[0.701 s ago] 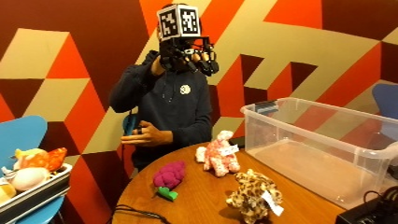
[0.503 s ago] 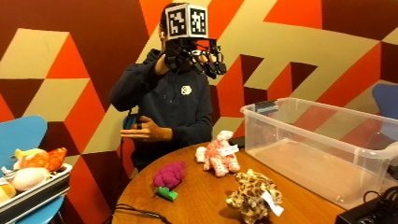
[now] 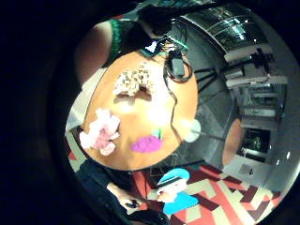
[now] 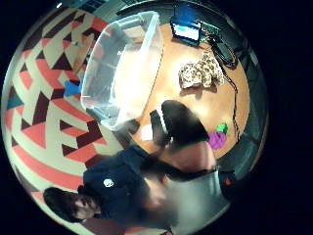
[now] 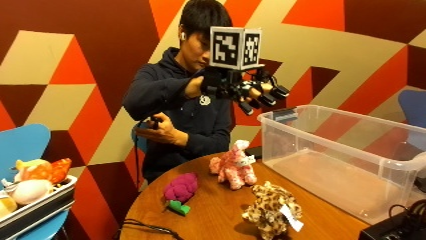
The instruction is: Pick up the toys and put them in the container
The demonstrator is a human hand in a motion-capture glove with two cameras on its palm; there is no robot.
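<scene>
Three plush toys lie on the round wooden table point(image 5: 213, 220): a pink animal point(image 5: 233, 167), a purple grape bunch point(image 5: 181, 189) and a spotted leopard point(image 5: 271, 210). A clear plastic container point(image 5: 346, 160) stands empty at the table's right. My gloved right hand point(image 5: 249, 92) hangs in the air at chest height, above the pink animal and left of the container's near corner, fingers spread and holding nothing. The little finger side palm view looks down on the leopard point(image 3: 133, 80), the pink animal point(image 3: 101, 132) and the grapes point(image 3: 147, 144). The thumb side view shows the container point(image 4: 122, 63).
A blue chair point(image 5: 23, 145) at the left carries a tray of other soft toys point(image 5: 33, 187). A black device point(image 5: 396, 230) sits at the table's front right, and a cable point(image 5: 143, 227) lies at its front left. The bare left hand point(image 5: 160, 132) stays near the person's waist.
The gloved hand has come down from face height and moved right, toward the container. The toys and the container have not moved.
</scene>
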